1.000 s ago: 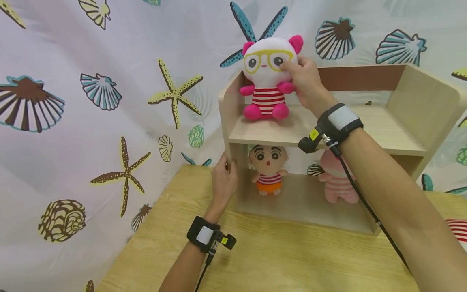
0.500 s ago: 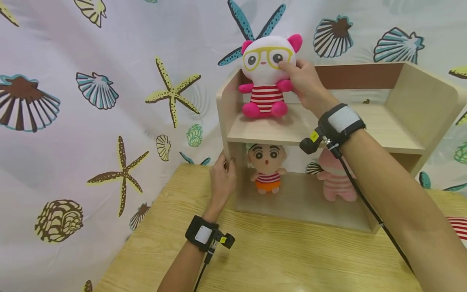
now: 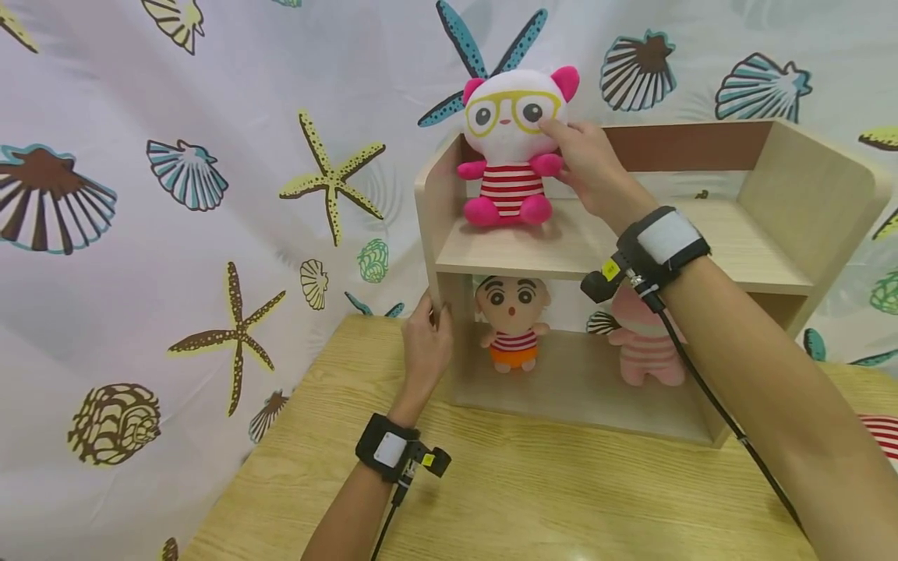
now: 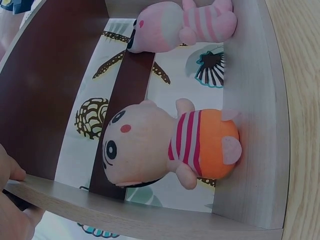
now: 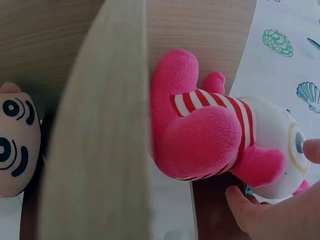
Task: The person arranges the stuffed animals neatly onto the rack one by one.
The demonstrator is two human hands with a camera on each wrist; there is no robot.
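From the head view, I see hardly any change over the last half second: the panda doll [image 3: 512,156] sits upright in the same spot at the left of the upper compartment [image 3: 744,241], while my right wrist has shifted slightly rightward. I judge that the doll is being steadied now rather than carried. My right hand [image 3: 592,167] grips its head from the side, thumb on the front near one eye. My left hand [image 3: 426,343] has stayed on the left panel [image 3: 436,210] of the shelf unit, pinching its front edge. The lower compartment [image 3: 582,397] holds a boy doll [image 3: 514,326] at the left and a pink doll [image 3: 641,347] at the right, apart from each other, the latter partly hidden by my wrist gear. In the left wrist view, which lies sideways, my thumb and a finger straddle that panel, and both lower dolls have their feet on the bottom board. In the right wrist view, the panda's seat is just behind the blurred edge of the upper board; my thumb reaches its eye and another fingertip lies beside its head.
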